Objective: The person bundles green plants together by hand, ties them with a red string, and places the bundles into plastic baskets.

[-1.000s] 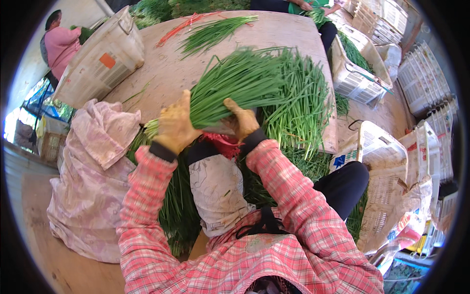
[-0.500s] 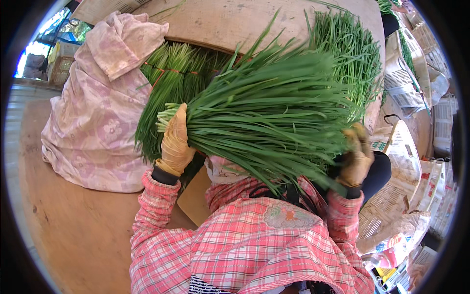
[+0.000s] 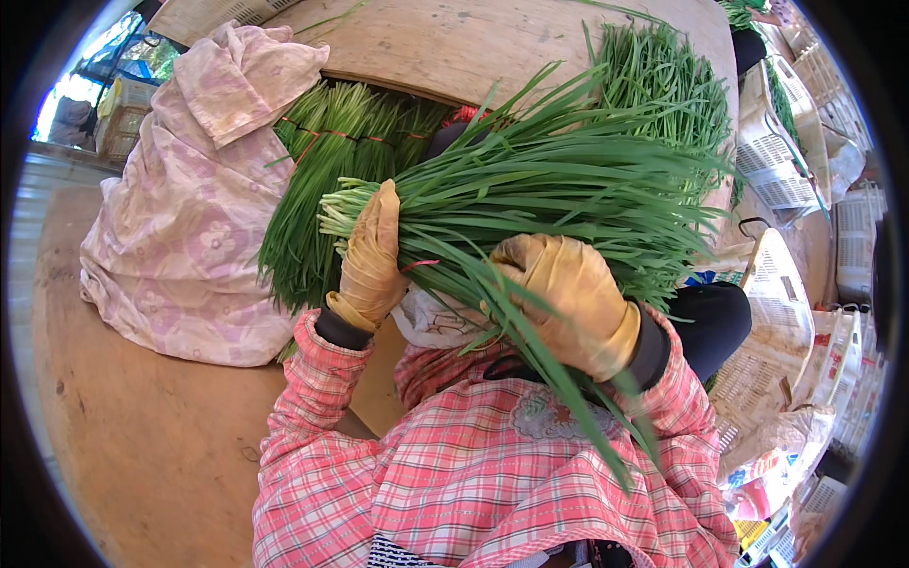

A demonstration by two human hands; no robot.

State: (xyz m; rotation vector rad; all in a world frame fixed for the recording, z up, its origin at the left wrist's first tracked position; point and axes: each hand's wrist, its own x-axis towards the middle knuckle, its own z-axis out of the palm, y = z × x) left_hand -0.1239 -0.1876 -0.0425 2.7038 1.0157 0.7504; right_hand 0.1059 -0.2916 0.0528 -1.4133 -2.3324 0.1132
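A big bunch of green garlic chives [image 3: 568, 180] lies across my lap, pale cut ends at the left and leaves fanning right. My left hand [image 3: 371, 257], in a tan glove, is wrapped round it just behind the stem ends. Beside that hand a thin red band [image 3: 419, 265] shows against the leaves. My right hand [image 3: 571, 305], gloved alike, is curled closed at the near side of the bunch, on some chive leaves. A few loose leaves [image 3: 568, 407] dangle past it over my plaid smock; its fingertips are partly hidden.
Tied chive bundles [image 3: 327, 180] with red bands lie at the left, beside a pinkish flowered cloth [image 3: 213, 227]. Loose chives [image 3: 663, 80] rest on the wooden table [image 3: 445, 38] at the far right. White plastic crates [image 3: 772, 142] stand along the right side.
My right hand has come in from the leaf tips at the right to the middle of the bunch. Several leaves now hang toward me, and the red band has come into sight.
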